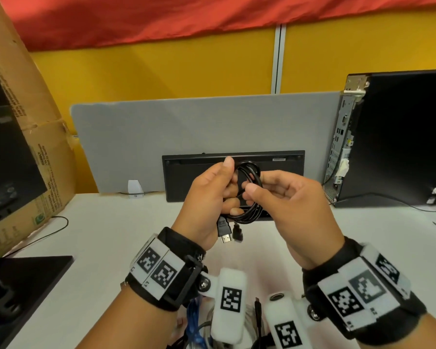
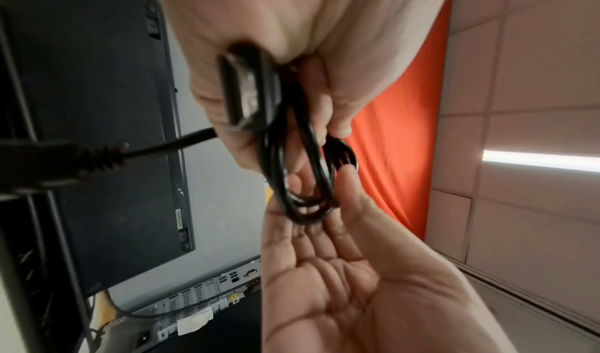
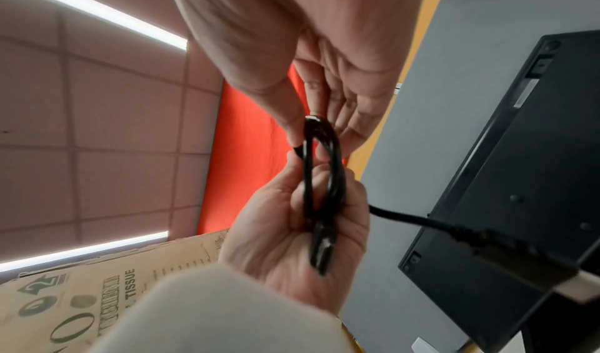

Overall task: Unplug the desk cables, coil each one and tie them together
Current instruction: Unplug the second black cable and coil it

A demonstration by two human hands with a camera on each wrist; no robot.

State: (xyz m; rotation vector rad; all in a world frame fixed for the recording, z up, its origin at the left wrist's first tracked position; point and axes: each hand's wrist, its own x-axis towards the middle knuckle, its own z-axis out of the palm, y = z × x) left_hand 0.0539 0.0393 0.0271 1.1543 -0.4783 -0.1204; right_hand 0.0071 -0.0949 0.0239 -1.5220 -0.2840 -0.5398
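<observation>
A black cable [image 1: 249, 215], wound into a small coil, is held up over the white desk [image 1: 106, 235] in front of me. My left hand [image 1: 230, 187] grips the coil's left side, thumb on top. Two plugs hang below that fist, one an HDMI plug [image 1: 224, 233]. My right hand [image 1: 255, 191] pinches the coil's right side between thumb and fingers. In the left wrist view the cable [image 2: 302, 166] runs from my left hand [image 2: 328, 94] to my right hand [image 2: 324, 268]. In the right wrist view my right hand [image 3: 341, 97] pinches the loop [image 3: 324, 166] above my left hand [image 3: 285, 230].
A black keyboard [image 1: 186, 177] leans upright against the grey divider [image 1: 149, 137]. A computer tower [image 1: 400, 134] stands at the right, a cardboard box [image 1: 23, 122] at the left. A monitor base [image 1: 30, 273] sits near left. More cables [image 1: 196, 321] lie at the bottom edge.
</observation>
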